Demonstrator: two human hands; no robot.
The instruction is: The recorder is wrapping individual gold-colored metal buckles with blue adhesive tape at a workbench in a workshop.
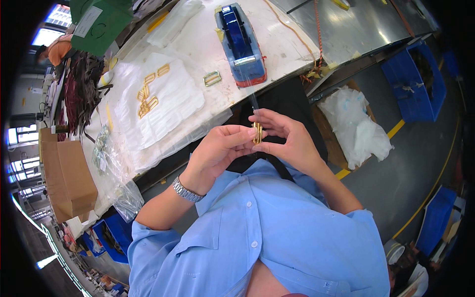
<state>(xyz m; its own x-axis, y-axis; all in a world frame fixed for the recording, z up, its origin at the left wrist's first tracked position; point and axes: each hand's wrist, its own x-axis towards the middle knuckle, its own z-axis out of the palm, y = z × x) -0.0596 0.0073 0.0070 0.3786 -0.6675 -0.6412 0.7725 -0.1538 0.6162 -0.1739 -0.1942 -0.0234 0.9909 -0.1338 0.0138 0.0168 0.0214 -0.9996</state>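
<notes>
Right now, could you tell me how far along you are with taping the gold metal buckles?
Nothing looks finished yet: no taped buckles show anywhere. In hand, both hands, left hand and right hand, pinch a small stack of gold metal buckles, with a clear tape strip running up to the blue tape dispenser. Left to do: loose gold buckles on the white cloth and one single buckle beside the dispenser.

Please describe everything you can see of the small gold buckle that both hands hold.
The gold buckle is small, shiny and looks like metal, seen almost edge-on and upright. The left hand and right hand pinch it between fingertips, above the blue shirt and below the table edge. A strip of clear tape seems to run up from it toward the tape dispenser.
</notes>
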